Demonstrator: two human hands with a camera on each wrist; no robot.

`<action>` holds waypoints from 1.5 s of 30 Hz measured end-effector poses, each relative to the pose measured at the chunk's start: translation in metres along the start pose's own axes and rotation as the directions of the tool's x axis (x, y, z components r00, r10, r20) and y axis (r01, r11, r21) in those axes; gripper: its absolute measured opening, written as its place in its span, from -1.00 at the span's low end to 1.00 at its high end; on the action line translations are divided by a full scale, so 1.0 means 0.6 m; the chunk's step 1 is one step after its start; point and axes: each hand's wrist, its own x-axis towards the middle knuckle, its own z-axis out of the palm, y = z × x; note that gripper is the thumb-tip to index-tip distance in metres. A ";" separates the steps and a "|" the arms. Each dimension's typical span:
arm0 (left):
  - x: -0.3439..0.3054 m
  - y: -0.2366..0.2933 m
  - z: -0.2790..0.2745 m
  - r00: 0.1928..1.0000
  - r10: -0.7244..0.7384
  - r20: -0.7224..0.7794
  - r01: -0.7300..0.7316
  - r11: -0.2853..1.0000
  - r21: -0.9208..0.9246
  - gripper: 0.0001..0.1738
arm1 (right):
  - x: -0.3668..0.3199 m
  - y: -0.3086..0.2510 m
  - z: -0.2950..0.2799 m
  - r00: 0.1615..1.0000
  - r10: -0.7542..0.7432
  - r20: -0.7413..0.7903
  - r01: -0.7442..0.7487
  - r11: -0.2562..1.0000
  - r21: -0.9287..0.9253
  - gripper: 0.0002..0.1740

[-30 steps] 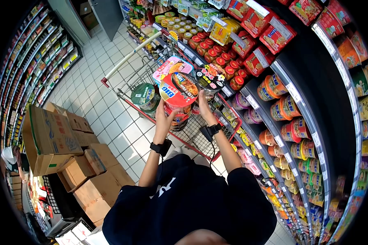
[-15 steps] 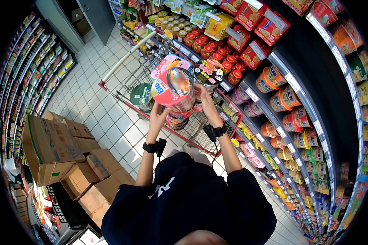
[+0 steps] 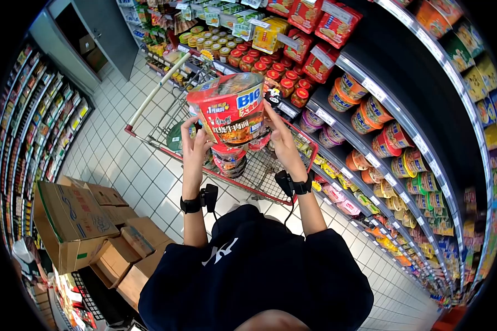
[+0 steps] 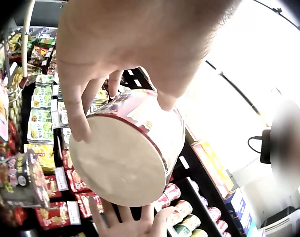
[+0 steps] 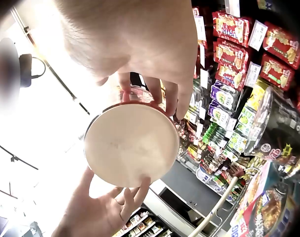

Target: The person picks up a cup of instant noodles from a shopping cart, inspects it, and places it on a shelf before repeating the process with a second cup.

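Both hands hold a large red instant noodle bucket (image 3: 232, 113) above a shopping cart (image 3: 276, 190). It is tilted so its printed side faces me, and its pale round base (image 4: 120, 160) shows in both wrist views. My left hand (image 3: 195, 146) grips the left side, thumb and fingers spread around the wall. At the opposite side, my right hand (image 3: 284, 140) holds it with its fingers. Beneath the bucket, a stack of noodle bowls (image 3: 229, 163) sits in the cart. A green-lidded tub (image 3: 174, 137) is to the left, and a black noodle cup (image 5: 278, 128) to the right, partly hidden in the head view.
Shelves of noodle tubs (image 3: 364, 118) run along the right, with red-lidded jars (image 3: 276, 76) and red packets (image 3: 337, 25) farther up. Cardboard boxes (image 3: 74, 220) are piled at the left. A grey door (image 3: 107, 38) stands open at the back.
The noodle bucket has been raised and tipped, from lid facing me to its side label facing me. The hands shifted with it, and the head view has turned rightward.
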 end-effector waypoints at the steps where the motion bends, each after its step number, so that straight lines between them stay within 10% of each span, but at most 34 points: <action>1: -0.006 0.009 0.009 0.999 0.037 0.018 -0.038 0.999 0.033 -0.43 | -0.006 -0.003 -0.006 1.000 -0.015 -0.014 0.015 1.000 -0.027 -0.12; 21: -0.189 0.093 0.153 0.868 0.135 0.478 -0.068 0.986 -0.154 -0.15 | -0.250 -0.185 -0.071 0.902 -0.130 -0.412 0.085 0.989 -0.124 -0.03; 45: -0.454 0.042 0.320 0.547 0.014 0.837 0.197 0.969 -0.146 0.02 | -0.629 -0.438 -0.020 0.536 -0.226 -0.813 -0.237 0.884 -0.402 0.03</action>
